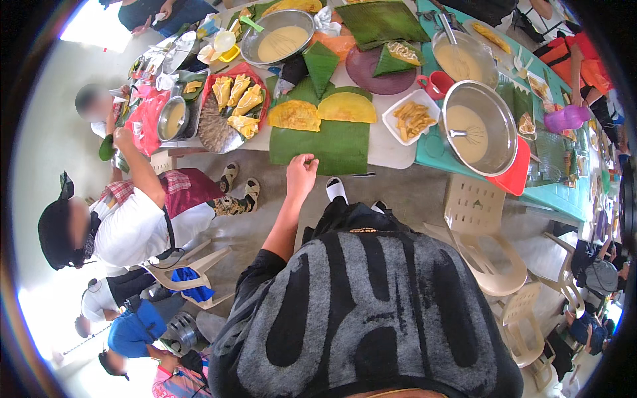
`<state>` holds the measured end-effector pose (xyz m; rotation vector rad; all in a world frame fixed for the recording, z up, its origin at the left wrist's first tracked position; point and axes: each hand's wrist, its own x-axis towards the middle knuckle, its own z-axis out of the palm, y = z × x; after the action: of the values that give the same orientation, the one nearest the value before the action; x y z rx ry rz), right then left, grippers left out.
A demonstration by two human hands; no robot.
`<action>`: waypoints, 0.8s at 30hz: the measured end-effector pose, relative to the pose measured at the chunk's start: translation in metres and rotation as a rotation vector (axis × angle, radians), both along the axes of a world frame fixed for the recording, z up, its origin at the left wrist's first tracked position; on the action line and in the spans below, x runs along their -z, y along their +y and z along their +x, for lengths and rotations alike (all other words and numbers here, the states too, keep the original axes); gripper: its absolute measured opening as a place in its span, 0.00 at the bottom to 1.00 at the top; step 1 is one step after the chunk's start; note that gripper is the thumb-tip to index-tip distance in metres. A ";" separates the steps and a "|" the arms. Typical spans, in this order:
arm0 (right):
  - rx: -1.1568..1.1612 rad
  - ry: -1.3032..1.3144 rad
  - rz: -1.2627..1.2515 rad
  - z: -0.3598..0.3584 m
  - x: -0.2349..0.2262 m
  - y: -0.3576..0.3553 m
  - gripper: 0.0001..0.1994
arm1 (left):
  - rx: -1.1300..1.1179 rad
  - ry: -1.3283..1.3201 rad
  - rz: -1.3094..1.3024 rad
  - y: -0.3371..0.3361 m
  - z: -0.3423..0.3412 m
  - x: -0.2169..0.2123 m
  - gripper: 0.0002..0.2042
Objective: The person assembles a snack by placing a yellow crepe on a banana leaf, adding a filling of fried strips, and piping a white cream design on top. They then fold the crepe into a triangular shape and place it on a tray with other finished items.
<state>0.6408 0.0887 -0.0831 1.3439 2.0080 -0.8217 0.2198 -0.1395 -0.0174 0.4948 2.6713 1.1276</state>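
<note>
My left hand (302, 174) is at the near edge of a green banana leaf (335, 146) spread on the table. Its fingers are curled and closed over that edge; whether they pinch the leaf is too small to tell. On the far part of the leaf lie two thin yellow half-round pieces that look like folded egg crepes, the browner one (294, 115) at left and a paler one (347, 107) at right. Behind them stands a folded leaf piece (322, 66). My right hand is out of sight.
A round tray (222, 125) of wrapped yellow parcels is to the left. At right are a white bowl (413, 121) of fried strips, a red mug (438, 84) and a steel bowl (491, 116) of batter with a whisk. Plastic chairs (481, 232) and other people stand around.
</note>
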 end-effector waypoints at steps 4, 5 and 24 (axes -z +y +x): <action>-0.076 0.510 0.049 -0.105 -0.042 0.006 0.18 | 0.014 0.096 -0.149 -0.012 -0.036 -0.006 0.11; -0.085 0.595 0.013 -0.140 -0.063 0.001 0.17 | 0.053 0.161 -0.187 -0.015 -0.046 -0.006 0.11; 0.399 0.945 0.209 -0.277 -0.042 -0.030 0.12 | 0.558 0.423 0.060 0.067 -0.121 -0.032 0.07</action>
<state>0.3636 0.0591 -0.0412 1.6956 2.5917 -1.7118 0.0991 -0.0723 0.0146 1.5208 2.5423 1.0101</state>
